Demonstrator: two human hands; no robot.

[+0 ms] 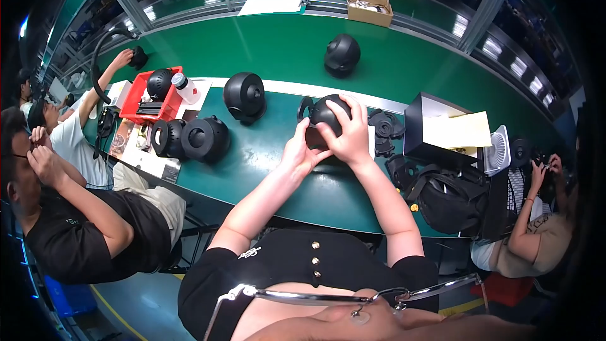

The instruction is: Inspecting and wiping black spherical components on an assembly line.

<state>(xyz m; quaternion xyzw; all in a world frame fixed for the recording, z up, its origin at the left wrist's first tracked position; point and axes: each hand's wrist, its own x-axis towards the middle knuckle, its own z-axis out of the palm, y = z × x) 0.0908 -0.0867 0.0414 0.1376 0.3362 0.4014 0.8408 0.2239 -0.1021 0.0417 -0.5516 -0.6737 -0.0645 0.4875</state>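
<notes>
Both my hands are round a black ball-shaped housing [326,108] over the near part of the green bench. My right hand [347,131] lies over its right side, fingers spread across the top and thumb towards the middle. My left hand [303,153] grips it from the lower left, with the fingertips partly hidden. A black ring-like part [304,109] shows at the housing's left; whether it is joined on cannot be seen. Left of my hands stands a similar black housing [245,96] with a round disc on its face. Flat black round parts [384,127] lie just right of my right hand.
Another black housing [343,55] sits on the green belt [284,41] beyond. Two more housings [206,139] and a red bin [134,102] are at left. A black box [424,123], a white fan [497,150] and a black bag [449,199] crowd the right. Co-workers sit on both sides.
</notes>
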